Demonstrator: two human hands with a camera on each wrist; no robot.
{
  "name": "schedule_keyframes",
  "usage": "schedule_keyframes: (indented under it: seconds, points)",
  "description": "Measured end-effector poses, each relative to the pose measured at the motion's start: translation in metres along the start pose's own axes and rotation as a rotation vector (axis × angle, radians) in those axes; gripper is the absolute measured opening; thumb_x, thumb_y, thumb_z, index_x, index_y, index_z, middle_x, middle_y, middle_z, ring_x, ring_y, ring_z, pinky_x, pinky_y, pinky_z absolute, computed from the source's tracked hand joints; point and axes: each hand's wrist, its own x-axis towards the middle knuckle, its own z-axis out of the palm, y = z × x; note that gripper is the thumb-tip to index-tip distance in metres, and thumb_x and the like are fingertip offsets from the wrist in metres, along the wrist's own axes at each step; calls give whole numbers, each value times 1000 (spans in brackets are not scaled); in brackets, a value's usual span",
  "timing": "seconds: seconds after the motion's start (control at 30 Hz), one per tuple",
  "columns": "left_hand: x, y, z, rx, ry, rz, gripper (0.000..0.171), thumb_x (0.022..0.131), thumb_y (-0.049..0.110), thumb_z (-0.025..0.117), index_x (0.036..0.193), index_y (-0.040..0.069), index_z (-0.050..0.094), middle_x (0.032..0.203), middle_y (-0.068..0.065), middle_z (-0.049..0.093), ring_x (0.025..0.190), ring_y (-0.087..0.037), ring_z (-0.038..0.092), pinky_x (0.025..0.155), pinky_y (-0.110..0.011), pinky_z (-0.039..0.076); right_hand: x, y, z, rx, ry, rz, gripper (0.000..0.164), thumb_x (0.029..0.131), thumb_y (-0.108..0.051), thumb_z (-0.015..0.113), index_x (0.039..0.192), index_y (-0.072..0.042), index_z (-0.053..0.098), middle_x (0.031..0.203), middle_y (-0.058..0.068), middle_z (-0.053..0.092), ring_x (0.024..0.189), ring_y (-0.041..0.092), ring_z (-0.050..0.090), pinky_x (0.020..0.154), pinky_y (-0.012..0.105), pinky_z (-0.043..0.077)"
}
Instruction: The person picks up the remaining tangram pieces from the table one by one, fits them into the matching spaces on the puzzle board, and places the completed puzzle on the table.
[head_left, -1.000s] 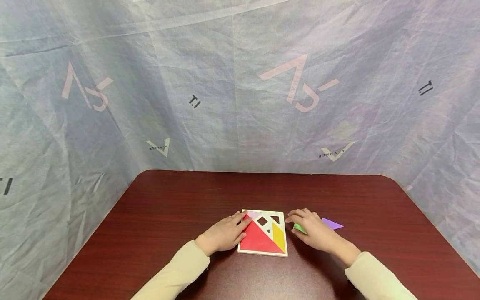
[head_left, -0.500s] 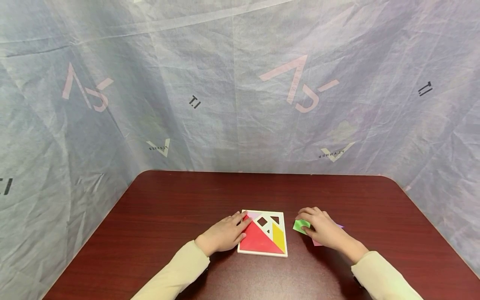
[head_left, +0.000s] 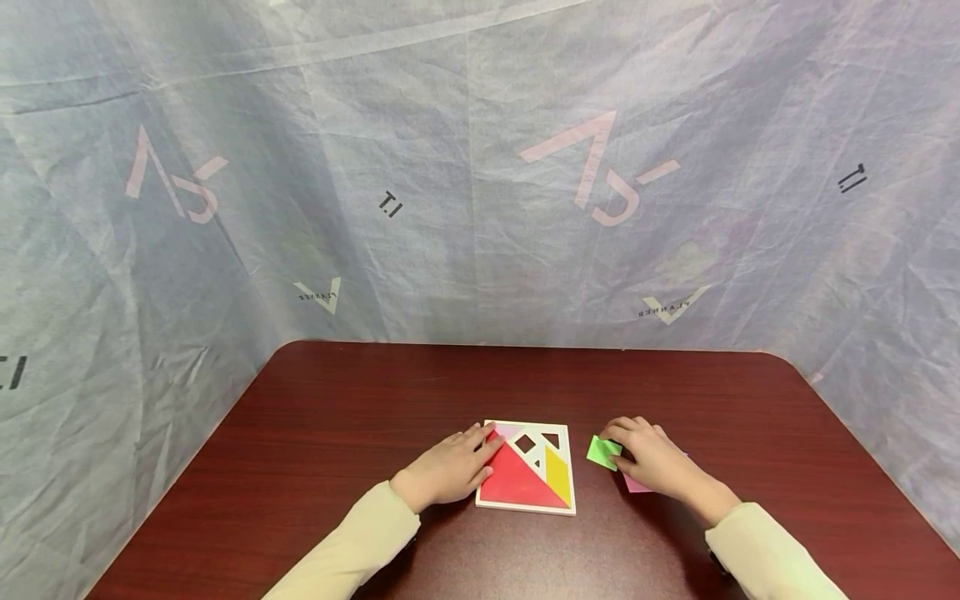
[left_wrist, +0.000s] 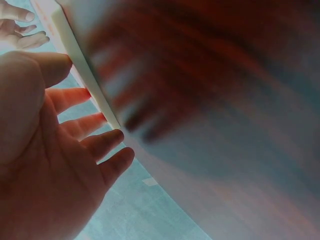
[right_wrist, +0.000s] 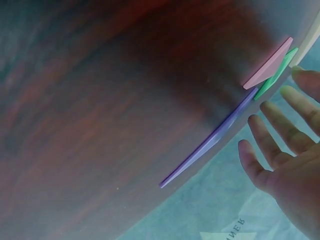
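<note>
My left hand (head_left: pixel 448 468) rests on the left side of a square white tangram board (head_left: pixel 525 507), its fingers spread over the corner of a large red piece (head_left: pixel 517 482). A yellow parallelogram (head_left: pixel 557 473) and a pale pink piece (head_left: pixel 507 430) also sit in the board. To the right, my right hand (head_left: pixel 647 454) hovers with loosely bent fingers at the edge of a green square (head_left: pixel 603 452). In the right wrist view, those fingers hold nothing; a loose pink piece (right_wrist: pixel 269 65) and a long purple piece (right_wrist: pixel 210 140) lie on the table beside the green one.
Dark cut-outs, a square and triangles, show in the upper right of the board. The brown wooden table (head_left: pixel 375 392) has rounded far corners. Grey printed cloth (head_left: pixel 480 208) hangs behind it and along both sides.
My right hand has drawn back to the right, uncovering the green square and part of the loose pink piece, and covering most of the purple one. My left hand has stayed on the board.
</note>
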Motion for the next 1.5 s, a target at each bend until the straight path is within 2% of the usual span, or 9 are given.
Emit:
schedule_keyframes:
  seconds: [0.23, 0.4, 0.67, 1.33, 1.5]
  points:
    - [0, 0, 3, 16, 4, 0, 46, 95, 29, 45, 138, 12, 41, 142, -13, 40, 130, -29, 40, 104, -40, 38, -1, -1, -2, -5, -47, 19, 31, 75, -16, 73, 103, -8, 64, 106, 8, 61, 95, 28, 56, 71, 42, 43]
    - [1, -1, 4, 19, -9, -10, 46, 95, 29, 43, 138, 13, 40, 144, -12, 37, 131, -28, 39, 105, -40, 37, -2, -1, 1, -22, -45, 14, 34, 74, -20, 74, 103, -7, 64, 108, 9, 61, 95, 28, 56, 71, 42, 44]
    - [1, 0, 4, 15, -10, -9, 46, 95, 29, 43, 138, 12, 40, 144, -13, 37, 131, -29, 38, 105, -40, 36, -2, -1, 5, -39, -36, 12, 34, 70, -16, 76, 101, -8, 65, 103, 5, 62, 92, 24, 56, 68, 36, 43]
    - [0, 1, -1, -2, -15, -7, 46, 95, 27, 44, 138, 11, 41, 143, -14, 37, 131, -30, 39, 104, -41, 37, 0, -2, 5, 5, -50, 17, 33, 71, -5, 74, 103, -9, 65, 104, 6, 62, 95, 27, 57, 75, 47, 47]
    - [0, 1, 0, 1, -15, -7, 46, 95, 28, 44, 138, 11, 41, 143, -14, 37, 131, -29, 39, 104, -40, 37, 0, -1, 4, 18, -62, 19, 35, 70, -4, 74, 103, -10, 64, 103, 5, 62, 95, 26, 56, 76, 47, 46]
